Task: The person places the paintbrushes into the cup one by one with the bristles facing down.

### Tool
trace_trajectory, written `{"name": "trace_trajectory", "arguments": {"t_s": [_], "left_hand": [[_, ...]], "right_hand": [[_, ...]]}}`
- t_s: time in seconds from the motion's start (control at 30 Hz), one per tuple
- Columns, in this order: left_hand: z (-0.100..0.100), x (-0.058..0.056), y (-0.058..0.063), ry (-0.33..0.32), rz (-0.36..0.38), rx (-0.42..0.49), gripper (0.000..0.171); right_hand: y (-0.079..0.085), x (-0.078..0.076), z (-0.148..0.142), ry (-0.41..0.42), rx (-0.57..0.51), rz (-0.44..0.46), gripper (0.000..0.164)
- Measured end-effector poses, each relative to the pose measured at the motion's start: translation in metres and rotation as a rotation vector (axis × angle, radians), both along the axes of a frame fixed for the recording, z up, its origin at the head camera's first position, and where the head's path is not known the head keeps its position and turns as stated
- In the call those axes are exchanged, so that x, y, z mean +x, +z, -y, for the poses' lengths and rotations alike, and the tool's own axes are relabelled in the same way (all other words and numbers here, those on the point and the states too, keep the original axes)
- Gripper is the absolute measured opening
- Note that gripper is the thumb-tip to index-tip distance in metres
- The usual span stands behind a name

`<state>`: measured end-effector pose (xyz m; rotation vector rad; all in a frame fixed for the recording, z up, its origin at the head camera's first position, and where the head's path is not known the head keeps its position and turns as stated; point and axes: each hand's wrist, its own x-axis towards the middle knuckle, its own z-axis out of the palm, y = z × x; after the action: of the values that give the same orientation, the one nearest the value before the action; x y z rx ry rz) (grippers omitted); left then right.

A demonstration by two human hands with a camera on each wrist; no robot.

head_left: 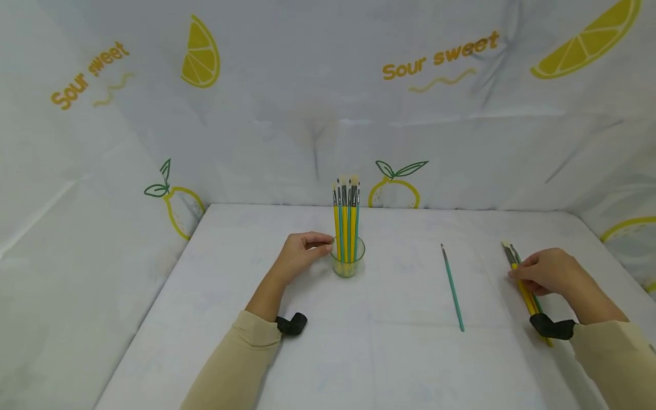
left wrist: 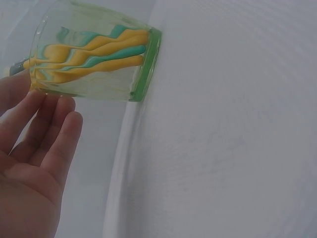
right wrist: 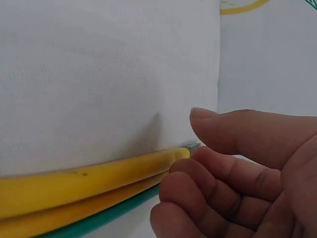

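— What's the setting?
— A table [head_left: 230,341] under a white cloth, creased across its middle, walled on three sides by a pale fabric backdrop [head_left: 287,114].
— Any pattern?
— Yellow lemon slices, outlined lemons with green leaves, and "Sour sweet" lettering; the light is soft and even

glass [head_left: 348,263]: clear with a pale green tint, its base a stronger green in the left wrist view [left wrist: 148,64]
brushes in the glass [head_left: 346,219]: yellow and teal handles, dark ferrules, pale cream bristles
single brush right of the glass [head_left: 453,288]: teal handle, dark tip
brushes far right of the glass [head_left: 524,286]: yellow handles with a green one alongside, dark ferrules, pale bristle tips
table cover [head_left: 389,353]: plain white
backdrop behind the glass [head_left: 307,102]: white cloth printed with yellow lemon slices, yellow-outlined lemons with green leaves, and "Sour sweet" in orange-yellow letters over wavy yellow lines
sleeves [head_left: 233,364]: beige
wrist straps [head_left: 292,323]: black
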<state>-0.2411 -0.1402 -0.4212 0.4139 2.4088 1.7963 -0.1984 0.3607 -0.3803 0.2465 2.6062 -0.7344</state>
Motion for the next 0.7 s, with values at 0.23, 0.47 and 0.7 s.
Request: {"name": "trace_trajectory", "arguments": {"t_s": [0.23, 0.47, 0.7], "left_hand": [[0.001, 0.000, -0.002, -0.016, -0.022, -0.017, 0.027], [0.002, 0.001, -0.003, -0.016, -0.024, -0.015, 0.026], [0.002, 0.000, -0.002, -0.017, -0.020, -0.013, 0.031]], "right_hand": [[-0.005, 0.005, -0.003, 0.033, -0.003, 0.021, 0.037], [-0.008, 0.007, 0.005, 0.055, 0.008, 0.030, 0.034], [-0.008, 0.006, 0.010, 0.069, 0.042, 0.007, 0.035]]}}
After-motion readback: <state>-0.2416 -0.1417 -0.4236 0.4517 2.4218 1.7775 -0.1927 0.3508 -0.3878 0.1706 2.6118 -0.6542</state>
